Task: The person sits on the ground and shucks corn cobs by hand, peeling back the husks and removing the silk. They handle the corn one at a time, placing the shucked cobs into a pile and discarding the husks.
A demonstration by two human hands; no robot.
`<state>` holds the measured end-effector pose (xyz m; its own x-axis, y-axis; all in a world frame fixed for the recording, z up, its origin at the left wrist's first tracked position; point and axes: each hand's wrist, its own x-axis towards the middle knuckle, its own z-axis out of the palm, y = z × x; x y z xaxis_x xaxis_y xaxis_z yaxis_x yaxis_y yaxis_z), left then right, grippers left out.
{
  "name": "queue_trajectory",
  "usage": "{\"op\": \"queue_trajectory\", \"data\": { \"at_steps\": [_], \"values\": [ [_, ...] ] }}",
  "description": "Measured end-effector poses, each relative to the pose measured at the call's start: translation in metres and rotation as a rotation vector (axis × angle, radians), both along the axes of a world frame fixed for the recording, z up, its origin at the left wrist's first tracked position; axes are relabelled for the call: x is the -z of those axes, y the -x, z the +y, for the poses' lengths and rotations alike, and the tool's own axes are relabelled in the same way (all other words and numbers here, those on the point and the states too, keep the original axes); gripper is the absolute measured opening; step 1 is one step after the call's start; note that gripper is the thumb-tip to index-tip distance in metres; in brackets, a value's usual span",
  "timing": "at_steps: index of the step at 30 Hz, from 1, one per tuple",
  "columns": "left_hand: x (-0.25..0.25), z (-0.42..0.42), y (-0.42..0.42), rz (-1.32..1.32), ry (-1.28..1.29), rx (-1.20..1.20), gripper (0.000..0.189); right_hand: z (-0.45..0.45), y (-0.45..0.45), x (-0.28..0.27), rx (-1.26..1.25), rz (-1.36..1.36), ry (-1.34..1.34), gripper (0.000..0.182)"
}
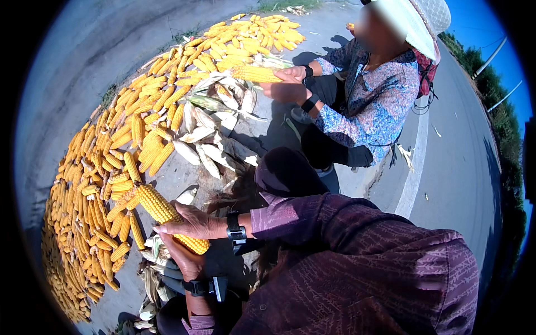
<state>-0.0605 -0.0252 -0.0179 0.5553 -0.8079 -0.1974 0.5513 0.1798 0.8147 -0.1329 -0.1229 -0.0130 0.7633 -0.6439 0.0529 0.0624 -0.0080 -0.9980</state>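
Note:
Both my hands are on one yellow ear of corn (157,203), bare of husk, its far end lying over the corn heap. My right hand (194,222) wraps around its lower half, thumb across the kernels. Underneath, my left hand (184,255) supports the near end, with part of the palm and fingers hidden by the ear. Each wrist carries a black strap with a device. Dry husks (161,272) lie on the ground by my left forearm. A heap of husked corn ears (96,205) spreads before me.
A person (368,96) in a pale hat crouches to my right, holding another husked ear (255,74) in both hands. Between us and the heap lies a pile of loose husks (217,125). Behind runs a paved road (456,167) with a white line (412,180).

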Motion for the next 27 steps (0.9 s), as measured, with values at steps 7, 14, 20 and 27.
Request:
{"op": "queue_trajectory", "data": {
  "at_steps": [7, 14, 20, 27],
  "values": [
    [-0.032, -0.002, 0.0, 0.043, 0.07, 0.001, 0.054, 0.017, -0.006, 0.021, 0.109, -0.037, 0.546, 0.063],
    [-0.045, 0.01, -0.031, -0.082, 0.004, -0.176, 0.038, 0.033, -0.003, 0.008, -0.101, -0.146, 0.237, 0.075],
    [-0.049, 0.012, -0.072, -0.1, 0.049, -0.181, 0.032, 0.032, 0.015, -0.001, -0.279, 0.081, 0.172, 0.067],
    [-0.049, 0.015, -0.076, -0.168, -0.111, -0.275, 0.03, 0.036, 0.014, 0.007, -0.17, 0.21, 0.479, 0.059]
  ]
}}
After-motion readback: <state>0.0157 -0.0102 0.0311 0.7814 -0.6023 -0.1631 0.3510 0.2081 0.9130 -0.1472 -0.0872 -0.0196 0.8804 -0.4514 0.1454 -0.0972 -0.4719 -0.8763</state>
